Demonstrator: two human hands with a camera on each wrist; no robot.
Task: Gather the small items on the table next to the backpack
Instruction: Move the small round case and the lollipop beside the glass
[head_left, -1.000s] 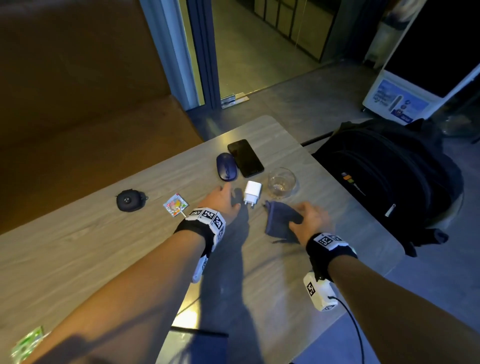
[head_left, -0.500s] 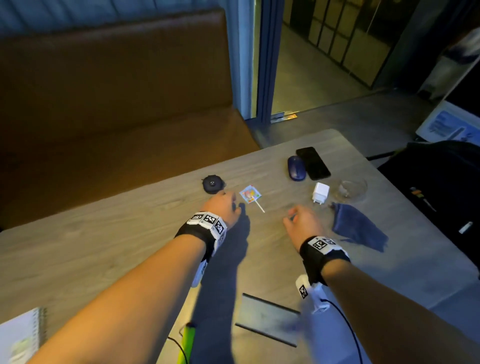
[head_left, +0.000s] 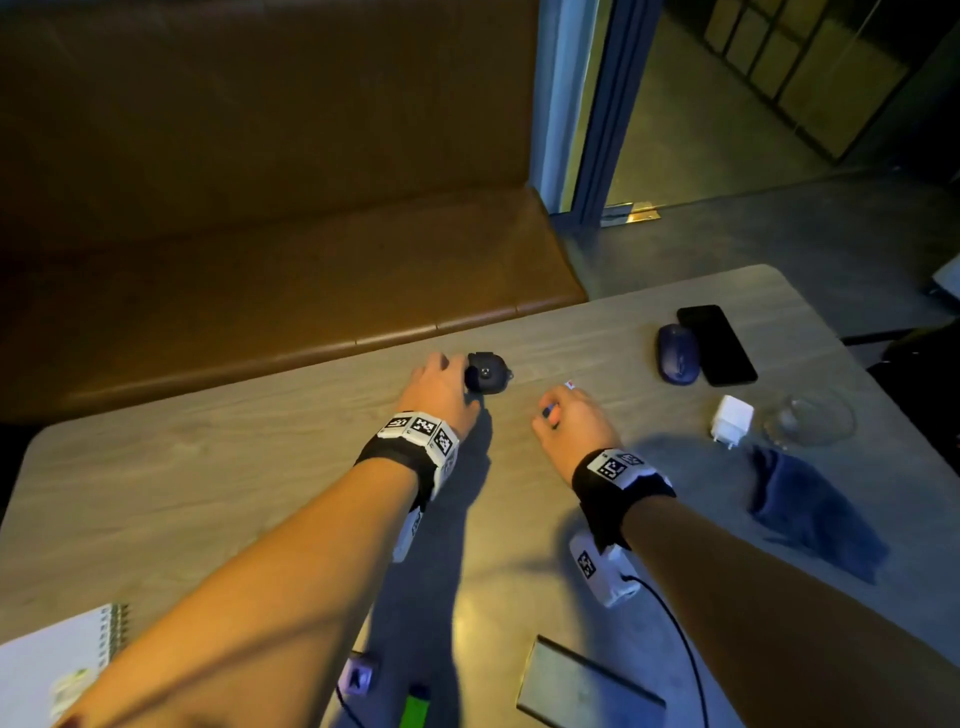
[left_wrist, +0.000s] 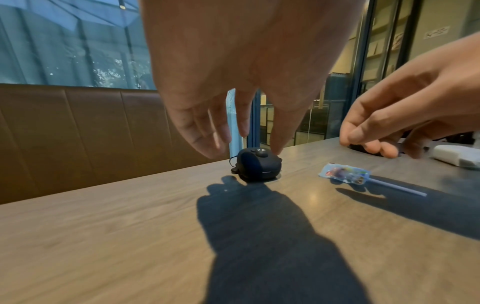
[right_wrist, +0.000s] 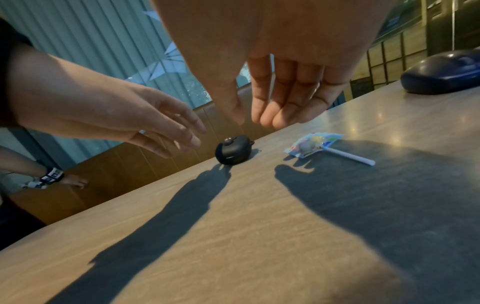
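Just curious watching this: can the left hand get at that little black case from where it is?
Probably yes. The left hand hovers open right over the black case, nothing between them.

Table (head_left: 218, 483) of pale wood-grain laminate, smooth with a soft sheen. Far bench (head_left: 260, 218) in smooth brown leather-like upholstery. Small black case (left_wrist: 257, 164), matt and rubbery. Lollipop (left_wrist: 345, 173) in glossy clear plastic wrap. At right, a glossy black phone (head_left: 717, 344), white plastic charger (head_left: 731, 418), clear glass (head_left: 808, 420), and soft blue cloth (head_left: 810, 512).
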